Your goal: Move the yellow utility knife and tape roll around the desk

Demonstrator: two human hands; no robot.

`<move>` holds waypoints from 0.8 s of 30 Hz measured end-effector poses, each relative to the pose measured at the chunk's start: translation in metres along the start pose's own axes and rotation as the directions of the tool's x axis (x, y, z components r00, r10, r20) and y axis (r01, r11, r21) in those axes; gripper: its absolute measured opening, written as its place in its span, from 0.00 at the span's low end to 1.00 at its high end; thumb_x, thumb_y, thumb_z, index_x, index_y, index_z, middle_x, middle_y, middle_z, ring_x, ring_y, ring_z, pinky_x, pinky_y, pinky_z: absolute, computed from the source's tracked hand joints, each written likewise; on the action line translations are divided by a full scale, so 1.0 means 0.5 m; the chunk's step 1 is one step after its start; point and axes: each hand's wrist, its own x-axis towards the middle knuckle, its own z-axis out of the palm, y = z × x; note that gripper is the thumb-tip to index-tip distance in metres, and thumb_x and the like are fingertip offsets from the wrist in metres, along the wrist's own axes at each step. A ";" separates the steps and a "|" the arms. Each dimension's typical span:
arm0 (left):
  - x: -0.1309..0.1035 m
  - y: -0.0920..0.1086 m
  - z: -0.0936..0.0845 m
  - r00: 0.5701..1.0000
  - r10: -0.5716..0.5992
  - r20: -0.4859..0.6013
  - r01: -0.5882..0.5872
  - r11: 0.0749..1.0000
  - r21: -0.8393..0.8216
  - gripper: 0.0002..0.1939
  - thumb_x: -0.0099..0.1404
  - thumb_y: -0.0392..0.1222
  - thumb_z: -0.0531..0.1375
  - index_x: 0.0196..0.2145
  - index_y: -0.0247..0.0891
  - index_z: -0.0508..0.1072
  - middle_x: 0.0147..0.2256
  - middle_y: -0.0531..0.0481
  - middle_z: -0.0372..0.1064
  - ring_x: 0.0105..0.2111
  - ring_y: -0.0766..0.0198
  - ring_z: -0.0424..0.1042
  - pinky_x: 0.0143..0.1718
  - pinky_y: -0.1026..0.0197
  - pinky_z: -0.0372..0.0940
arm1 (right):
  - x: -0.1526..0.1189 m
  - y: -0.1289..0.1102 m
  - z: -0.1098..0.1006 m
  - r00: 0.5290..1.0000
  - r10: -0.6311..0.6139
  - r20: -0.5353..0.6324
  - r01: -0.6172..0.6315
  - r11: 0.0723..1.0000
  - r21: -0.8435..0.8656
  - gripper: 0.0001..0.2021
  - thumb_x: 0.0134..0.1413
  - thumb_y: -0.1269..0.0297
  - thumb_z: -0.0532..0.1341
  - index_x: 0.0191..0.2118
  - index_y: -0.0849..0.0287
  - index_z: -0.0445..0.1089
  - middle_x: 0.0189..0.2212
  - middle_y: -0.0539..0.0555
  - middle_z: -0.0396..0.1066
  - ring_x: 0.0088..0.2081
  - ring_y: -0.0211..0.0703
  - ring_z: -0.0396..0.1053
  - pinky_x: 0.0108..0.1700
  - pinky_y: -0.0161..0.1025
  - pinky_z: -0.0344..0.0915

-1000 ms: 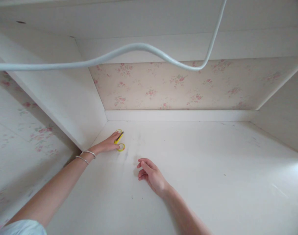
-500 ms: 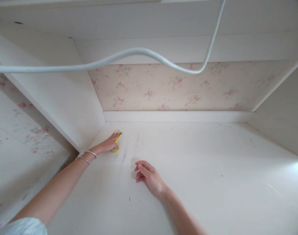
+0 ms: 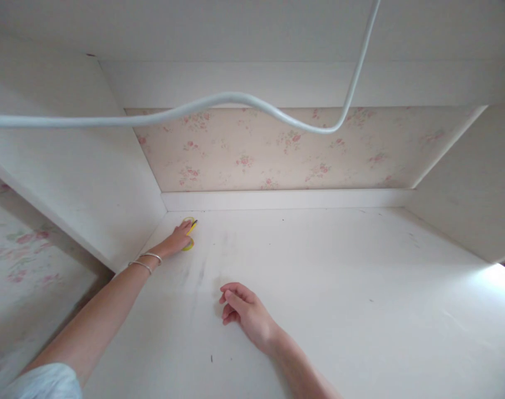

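Observation:
At the left rear of the white surface (image 3: 319,277), my left hand (image 3: 178,239) has its fingers around a small yellow object (image 3: 189,244). Ring-shaped yellow parts show above and below the fingers, and a dark tip points up and right; its exact kind is hard to make out. My right hand (image 3: 248,313) hovers or rests near the middle front, its fingers loosely curled and apart, with nothing in them.
A pale cable (image 3: 231,98) crosses the upper view and bends upward at the right. White side panels (image 3: 82,183) and a low ledge (image 3: 286,199) border the surface. Behind is floral wallpaper (image 3: 244,149). Small dark marks dot the surface.
The view has shifted, so the surface, yellow object and my left hand appear farther left. My right hand appears slightly lower and more left. Both hands keep much the same pose.

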 end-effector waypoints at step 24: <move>-0.331 0.470 0.072 0.958 -0.155 0.241 0.235 -0.056 -0.970 0.19 0.61 0.53 0.54 0.42 0.37 0.69 0.38 0.45 0.74 0.29 0.64 0.73 0.18 0.70 0.60 | -0.012 -0.015 -0.003 0.997 0.049 0.058 -0.060 0.979 0.196 0.25 0.53 0.42 0.55 0.27 0.64 0.66 0.18 0.50 0.66 0.19 0.33 0.63 0.24 0.33 0.61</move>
